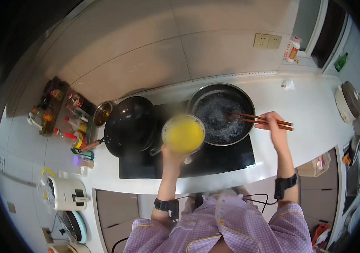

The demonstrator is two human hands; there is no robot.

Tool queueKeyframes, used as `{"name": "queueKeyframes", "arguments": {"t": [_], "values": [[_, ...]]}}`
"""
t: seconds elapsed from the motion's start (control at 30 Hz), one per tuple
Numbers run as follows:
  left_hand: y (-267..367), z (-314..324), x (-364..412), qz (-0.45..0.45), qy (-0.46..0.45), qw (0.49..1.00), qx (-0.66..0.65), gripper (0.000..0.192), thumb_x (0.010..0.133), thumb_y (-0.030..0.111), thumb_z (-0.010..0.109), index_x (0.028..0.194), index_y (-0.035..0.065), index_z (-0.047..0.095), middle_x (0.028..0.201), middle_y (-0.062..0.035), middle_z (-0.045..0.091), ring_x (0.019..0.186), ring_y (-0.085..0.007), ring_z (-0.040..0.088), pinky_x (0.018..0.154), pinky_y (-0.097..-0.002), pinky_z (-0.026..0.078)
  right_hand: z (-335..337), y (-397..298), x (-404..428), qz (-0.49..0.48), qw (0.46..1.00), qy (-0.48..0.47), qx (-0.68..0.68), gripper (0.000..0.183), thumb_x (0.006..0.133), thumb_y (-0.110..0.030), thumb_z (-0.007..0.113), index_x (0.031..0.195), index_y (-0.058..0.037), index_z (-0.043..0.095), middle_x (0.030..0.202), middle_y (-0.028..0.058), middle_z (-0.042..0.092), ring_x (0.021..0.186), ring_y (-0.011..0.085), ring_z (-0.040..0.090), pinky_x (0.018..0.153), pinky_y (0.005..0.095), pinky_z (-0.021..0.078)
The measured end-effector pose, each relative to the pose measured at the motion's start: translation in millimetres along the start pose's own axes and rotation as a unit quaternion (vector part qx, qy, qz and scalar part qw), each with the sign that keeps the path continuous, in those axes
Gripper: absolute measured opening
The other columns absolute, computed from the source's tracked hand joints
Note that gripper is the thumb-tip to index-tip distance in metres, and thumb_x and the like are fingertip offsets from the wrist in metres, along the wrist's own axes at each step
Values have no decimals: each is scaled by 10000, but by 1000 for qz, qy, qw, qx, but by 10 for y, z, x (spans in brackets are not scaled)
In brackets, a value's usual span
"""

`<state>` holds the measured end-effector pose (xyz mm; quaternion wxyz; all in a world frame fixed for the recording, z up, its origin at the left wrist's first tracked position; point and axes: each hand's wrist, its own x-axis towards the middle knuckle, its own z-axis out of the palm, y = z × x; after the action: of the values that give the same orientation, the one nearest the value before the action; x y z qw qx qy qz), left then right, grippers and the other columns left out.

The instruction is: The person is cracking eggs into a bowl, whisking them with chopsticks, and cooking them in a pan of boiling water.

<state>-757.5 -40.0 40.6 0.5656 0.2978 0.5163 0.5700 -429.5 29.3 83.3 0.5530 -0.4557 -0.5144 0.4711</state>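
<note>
My left hand [172, 155] grips a patterned bowl [164, 130] filled with yellow liquid [184, 134], which looks like beaten egg. The bowl is held up near the left rim of a black frying pan [246, 95] and hides part of it. Clear bubbling water [213, 109] fills the pan's bottom. In my right hand [272, 121] is a pair of brown wooden chopsticks [249, 117], their tips reaching into the bubbling water. Underneath the pan is a black glass cooktop [224, 161]. The pan's handle is partly hidden behind the bowl and my left hand.
Left of the pan lies a black wok [129, 126] with a wooden handle [92, 146]. A metal bowl of oil-like liquid [103, 113] and several condiment bottles [78, 102] stand beyond it. A white kitchen appliance [67, 193] is at lower left, a lidded pot [348, 101] at far right.
</note>
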Motion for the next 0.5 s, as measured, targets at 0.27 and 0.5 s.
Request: {"name": "queueKeyframes", "arguments": {"t": [0.27, 0.5], "values": [[140, -245, -105, -1, 5, 995, -97, 687, 875, 622, 385, 1355, 131, 375, 1337, -119, 493, 1235, -248, 493, 942, -395, 471, 287, 530, -11, 41, 986, -27, -162, 163, 898, -103, 586, 948, 40, 645, 843, 86, 669, 769, 156, 650, 716, 259, 513], [-54, -214, -118, 0, 1, 995, -97, 700, 871, 622, 384, 1370, 132, 361, 1358, -111, 472, 1237, -250, 490, 925, -389, 485, 12, 314, -30, 37, 984, -40, -167, 160, 910, -93, 565, 919, 47, 641, 806, 76, 653, 738, 140, 642, 689, 248, 502]]}}
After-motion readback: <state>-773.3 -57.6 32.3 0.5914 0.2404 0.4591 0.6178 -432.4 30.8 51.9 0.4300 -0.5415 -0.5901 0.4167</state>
